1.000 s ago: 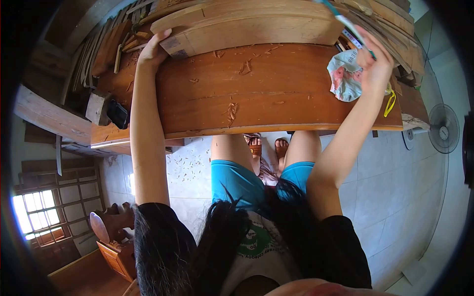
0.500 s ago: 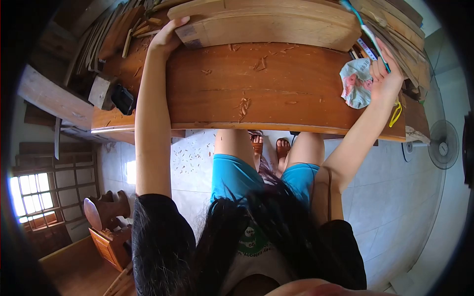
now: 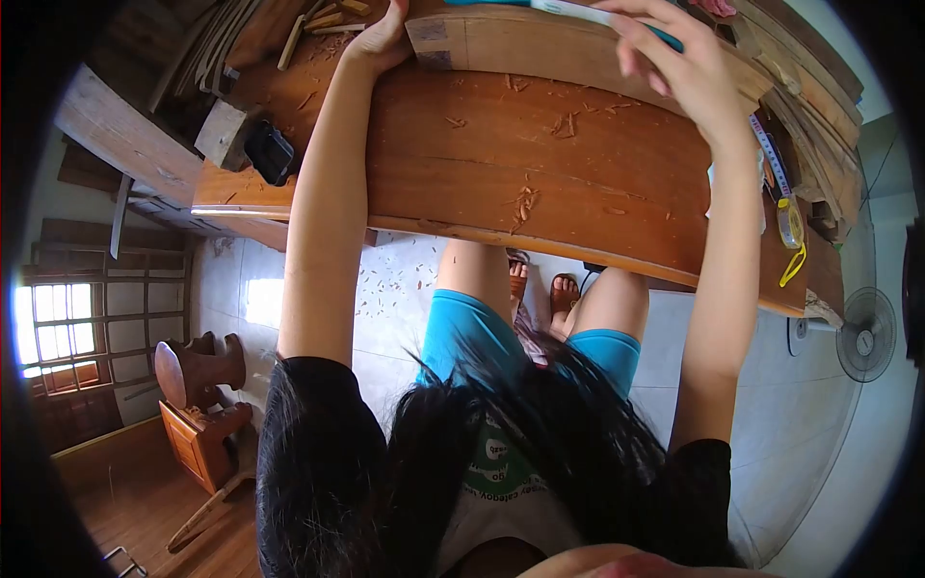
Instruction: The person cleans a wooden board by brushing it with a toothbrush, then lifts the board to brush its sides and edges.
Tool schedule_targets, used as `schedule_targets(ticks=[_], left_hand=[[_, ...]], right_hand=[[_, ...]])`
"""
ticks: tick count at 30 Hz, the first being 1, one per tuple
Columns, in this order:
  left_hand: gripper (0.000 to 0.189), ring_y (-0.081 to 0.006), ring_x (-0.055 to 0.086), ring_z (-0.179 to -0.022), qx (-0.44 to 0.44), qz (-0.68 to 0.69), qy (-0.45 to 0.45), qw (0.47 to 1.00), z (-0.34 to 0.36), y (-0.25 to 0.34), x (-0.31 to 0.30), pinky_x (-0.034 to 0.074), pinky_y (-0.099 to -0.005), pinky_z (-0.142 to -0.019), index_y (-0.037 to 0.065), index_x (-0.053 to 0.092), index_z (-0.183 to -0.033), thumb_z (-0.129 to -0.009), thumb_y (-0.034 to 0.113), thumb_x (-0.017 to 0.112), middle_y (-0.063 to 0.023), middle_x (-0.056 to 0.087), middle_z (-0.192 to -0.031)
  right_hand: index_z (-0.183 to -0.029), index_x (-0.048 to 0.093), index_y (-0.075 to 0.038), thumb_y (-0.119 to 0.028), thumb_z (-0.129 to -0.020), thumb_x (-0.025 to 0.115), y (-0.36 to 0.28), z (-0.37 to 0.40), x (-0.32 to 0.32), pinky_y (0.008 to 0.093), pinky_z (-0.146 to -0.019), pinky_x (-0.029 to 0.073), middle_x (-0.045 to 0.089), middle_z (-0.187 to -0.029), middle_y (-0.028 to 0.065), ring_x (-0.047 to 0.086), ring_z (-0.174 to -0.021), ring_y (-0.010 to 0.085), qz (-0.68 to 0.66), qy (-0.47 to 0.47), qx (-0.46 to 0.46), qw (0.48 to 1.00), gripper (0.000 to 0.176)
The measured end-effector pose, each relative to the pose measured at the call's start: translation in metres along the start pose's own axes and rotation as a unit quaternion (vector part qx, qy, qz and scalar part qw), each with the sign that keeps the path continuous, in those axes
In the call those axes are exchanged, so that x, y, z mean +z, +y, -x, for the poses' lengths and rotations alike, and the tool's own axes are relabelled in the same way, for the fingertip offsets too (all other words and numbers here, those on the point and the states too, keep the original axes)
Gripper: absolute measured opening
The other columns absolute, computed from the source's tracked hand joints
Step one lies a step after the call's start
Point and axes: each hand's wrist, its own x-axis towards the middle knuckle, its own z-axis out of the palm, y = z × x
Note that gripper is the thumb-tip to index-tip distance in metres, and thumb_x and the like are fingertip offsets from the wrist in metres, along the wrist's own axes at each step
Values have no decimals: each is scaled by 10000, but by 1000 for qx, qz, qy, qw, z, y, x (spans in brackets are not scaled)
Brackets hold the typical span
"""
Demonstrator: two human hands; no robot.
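Observation:
A long, thick wooden board (image 3: 568, 50) lies across the far part of the brown wooden table (image 3: 443, 164). My left hand (image 3: 382, 37) is at its left end, the thumb pointing up along the corner and the other fingers out of sight. Over the right part of the board, my right hand (image 3: 679, 60) holds a teal and white toothbrush (image 3: 568, 10) nearly level, with its teal head end toward the left. Curled wood shavings (image 3: 525, 204) are scattered on the tabletop.
A black tray (image 3: 270, 152) and a wood block (image 3: 222, 133) sit at the left edge. On the right are a tape measure (image 3: 790, 223) with a yellow strap, a white cloth (image 3: 713, 188) half behind my forearm, and stacked planks (image 3: 809, 96). A fan (image 3: 865, 334) stands beyond.
My right hand has swung left and up from beside the cloth to over the board, turning the toothbrush from steep to nearly level. The view has shifted, and my left hand stays at the board's end.

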Motion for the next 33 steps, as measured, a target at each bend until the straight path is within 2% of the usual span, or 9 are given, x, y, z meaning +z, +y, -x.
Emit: schedule_targets(ticks=[3, 6, 7, 10, 14, 17, 20, 27, 33], left_hand=[[1313, -286, 418, -1399, 7, -3, 89, 996, 2, -16, -16, 325, -446, -1172, 55, 375, -1510, -568, 963, 486, -132, 460, -1506], [1404, -281, 438, -1385, -50, 42, 167, 984, -2, -34, -40, 330, -444, -1169, 51, 396, -1497, -466, 1004, 420, -132, 478, -1493], [1430, -284, 452, -1376, -57, 30, 128, 990, -1, -36, -48, 333, -443, -1169, 43, 433, -1473, -422, 1011, 374, -135, 505, -1472], [1183, -265, 503, -1319, -23, 94, 47, 994, 2, -40, -58, 369, -423, -1134, 30, 505, -1411, -657, 942, 487, -132, 566, -1400], [1162, -296, 499, -1328, -42, 116, 68, 990, 0, -27, -36, 382, -455, -1125, 37, 482, -1433, -696, 935, 440, -146, 543, -1428], [1147, -319, 496, -1334, -55, 122, 85, 987, -2, -19, -23, 391, -480, -1117, 42, 465, -1449, -725, 930, 405, -156, 525, -1449], [1132, -342, 492, -1341, -57, 129, 100, 985, -3, -12, -16, 400, -504, -1110, 47, 449, -1465, -754, 925, 370, -166, 508, -1470], [1029, -361, 514, -1317, -25, 107, 120, 987, -2, 8, 9, 423, -518, -1090, 43, 517, -1404, -822, 882, 391, -181, 539, -1435], [996, -343, 521, -1306, -31, 115, 113, 986, -4, 3, 4, 427, -504, -1086, 44, 524, -1395, -829, 857, 426, -171, 554, -1416]], right_hand=[[-1075, 684, -56, -210, -1017, 597, 13, -16, 21, 214, -437, 327, 619, -656, -11, 461, -477, 44, -11, 18, -32, 999, 186], [-1127, 704, -92, -213, -1006, 610, 52, -14, 47, 201, -482, 280, 488, -624, -54, 396, -537, 6, -26, 47, -57, 997, 196], [-1124, 704, -85, -213, -1005, 613, 52, -14, 52, 204, -490, 284, 475, -624, -56, 397, -547, 10, -14, 44, -74, 996, 197], [-1110, 706, -78, -218, -1006, 614, 51, -12, 53, 206, -508, 285, 452, -627, -63, 393, -571, 15, 2, 47, -82, 996, 197], [-1111, 711, -82, -228, -1007, 613, 56, -12, 55, 206, -504, 264, 446, -633, -77, 369, -570, 10, 7, 84, -131, 988, 204], [-1077, 736, -82, -231, -981, 650, 61, -11, 57, 215, -598, 376, 592, -737, -58, 456, -662, 55, 60, 60, -120, 989, 196], [-1157, 717, -107, -254, -1003, 625, 61, -14, 50, 209, -459, 208, 422, -644, -90, 317, -521, -8, -36, 82, -119, 989, 232], [-1181, 713, -100, -249, -1010, 612, 57, -7, 26, 219, -455, 195, 374, -619, -98, 275, -501, -2, -55, 59, -14, 997, 248], [-1167, 726, -95, -237, -1007, 617, 73, -14, 32, 220, -457, 205, 388, -605, -105, 288, -500, -1, 38, 68, -73, 994, 240]])
